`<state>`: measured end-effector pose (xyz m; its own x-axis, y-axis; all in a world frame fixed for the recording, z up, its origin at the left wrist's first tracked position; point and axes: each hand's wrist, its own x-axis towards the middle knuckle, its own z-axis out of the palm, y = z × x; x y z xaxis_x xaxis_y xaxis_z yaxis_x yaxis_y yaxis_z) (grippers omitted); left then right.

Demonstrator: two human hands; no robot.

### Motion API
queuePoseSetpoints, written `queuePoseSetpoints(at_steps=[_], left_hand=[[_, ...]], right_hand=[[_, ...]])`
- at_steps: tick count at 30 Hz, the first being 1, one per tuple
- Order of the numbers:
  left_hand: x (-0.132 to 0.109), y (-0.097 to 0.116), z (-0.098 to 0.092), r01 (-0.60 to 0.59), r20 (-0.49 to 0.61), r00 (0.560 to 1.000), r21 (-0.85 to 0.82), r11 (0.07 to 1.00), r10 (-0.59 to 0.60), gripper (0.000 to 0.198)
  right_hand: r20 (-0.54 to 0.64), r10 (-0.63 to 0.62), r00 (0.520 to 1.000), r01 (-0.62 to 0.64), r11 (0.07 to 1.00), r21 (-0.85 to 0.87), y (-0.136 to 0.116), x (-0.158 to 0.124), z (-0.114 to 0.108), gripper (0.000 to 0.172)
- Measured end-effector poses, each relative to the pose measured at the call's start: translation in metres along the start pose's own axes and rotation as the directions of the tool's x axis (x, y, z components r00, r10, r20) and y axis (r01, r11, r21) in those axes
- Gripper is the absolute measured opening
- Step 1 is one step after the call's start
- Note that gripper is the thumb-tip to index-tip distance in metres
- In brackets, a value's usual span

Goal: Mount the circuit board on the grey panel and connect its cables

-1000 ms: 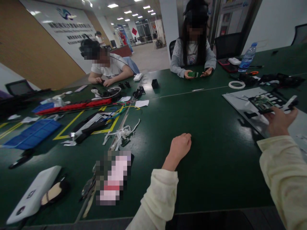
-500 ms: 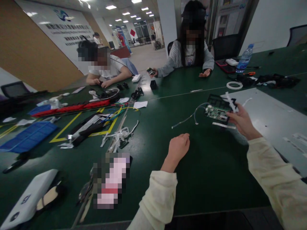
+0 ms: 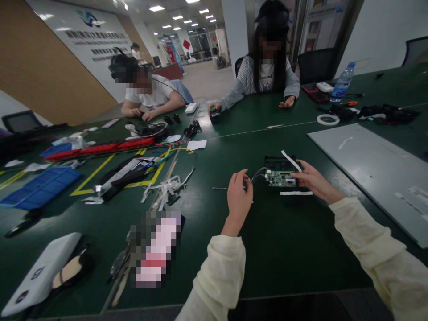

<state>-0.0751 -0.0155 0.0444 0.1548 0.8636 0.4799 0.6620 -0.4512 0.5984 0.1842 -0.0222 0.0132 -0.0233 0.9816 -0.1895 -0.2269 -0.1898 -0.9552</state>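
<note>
A small green circuit board [image 3: 280,178] on a black backing lies low over the dark green table [image 3: 287,249], with white flat ribbons trailing from it. My right hand [image 3: 312,181] grips its right edge. A thin grey cable [image 3: 259,172] runs from the board's left side. My left hand [image 3: 239,195] is raised off the table beside the board, its fingers curled round that cable.
A grey metal panel [image 3: 371,162] lies at the right. Loose white ribbons [image 3: 165,187], black parts inside yellow tape lines [image 3: 123,176], a blue tray [image 3: 38,187] and a red strip [image 3: 103,147] lie left. Two people sit across the table. A water bottle [image 3: 343,82] stands far right.
My right hand lifted the circuit board off the grey panel and carried it left and down to the table's middle. My left hand rose from resting as a fist and took the cable.
</note>
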Motion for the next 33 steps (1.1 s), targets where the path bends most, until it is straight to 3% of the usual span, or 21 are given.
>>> queuePoseSetpoints(at_steps=[4, 13, 23, 29, 33], left_hand=[[0.0, -0.002, 0.003, 0.049, 0.005, 0.999, -0.053, 0.997, -0.049, 0.036], [-0.008, -0.011, 0.018, 0.135, 0.202, 0.974, -0.131, 0.982, -0.107, 0.05], [-0.01, -0.012, 0.018, 0.131, 0.234, 0.966, -0.08, 0.988, -0.109, 0.052], [-0.01, -0.01, 0.018, 0.11, 0.233, 0.967, -0.029, 0.993, -0.1, 0.049], [-0.01, -0.006, 0.016, 0.059, 0.26, 0.964, 0.015, 0.998, -0.06, 0.041]], right_hand=[[0.108, 0.044, 0.993, -0.041, 0.999, -0.031, 0.002, -0.006, 0.01, 0.065], [0.27, 0.102, 0.957, -0.075, 0.991, -0.111, 0.005, -0.015, 0.033, 0.072], [0.266, 0.17, 0.949, -0.098, 0.96, -0.262, 0.005, -0.013, 0.029, 0.076], [0.14, 0.15, 0.979, -0.102, 0.949, -0.299, 0.011, -0.005, 0.021, 0.063], [0.133, 0.097, 0.986, -0.037, 0.918, -0.394, 0.012, 0.0, 0.014, 0.054]])
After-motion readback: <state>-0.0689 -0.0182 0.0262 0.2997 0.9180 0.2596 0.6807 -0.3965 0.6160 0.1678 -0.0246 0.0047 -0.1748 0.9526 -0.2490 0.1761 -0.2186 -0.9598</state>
